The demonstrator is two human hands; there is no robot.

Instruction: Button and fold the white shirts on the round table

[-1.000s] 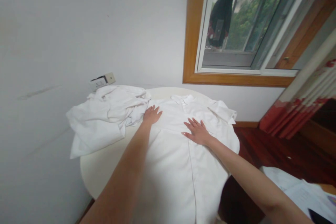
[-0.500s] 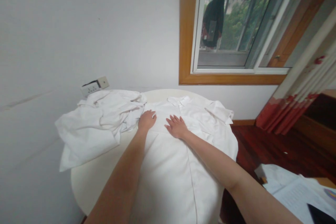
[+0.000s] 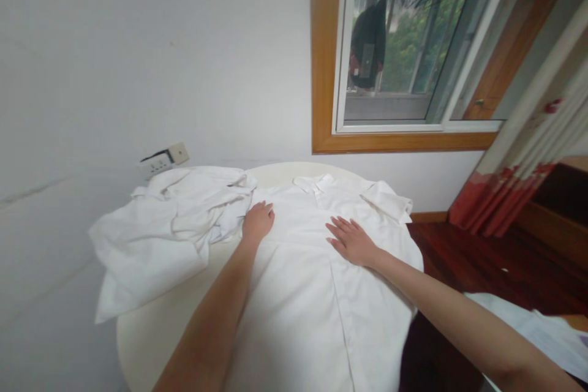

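Note:
A white button shirt (image 3: pixel 303 294) lies spread face up on a round white table (image 3: pixel 156 318), its collar at the far side. My left hand (image 3: pixel 257 222) rests on the shirt's left shoulder area, fingers bent down onto the cloth beside a crumpled pile. My right hand (image 3: pixel 353 240) lies flat and open on the shirt's chest, fingers stretched toward the collar. The folded-in right sleeve (image 3: pixel 388 201) sits just beyond my right hand.
A heap of crumpled white clothes (image 3: pixel 160 226) covers the table's left side and hangs over its edge. A wall socket (image 3: pixel 163 159) is on the wall behind. A wood-framed window (image 3: pixel 413 49), a curtain (image 3: pixel 519 177) and dark wooden floor (image 3: pixel 482 263) are at right.
My right hand slid from the shirt's centre near the left hand out to the right across the chest. My left hand stayed put. The view shifted slightly.

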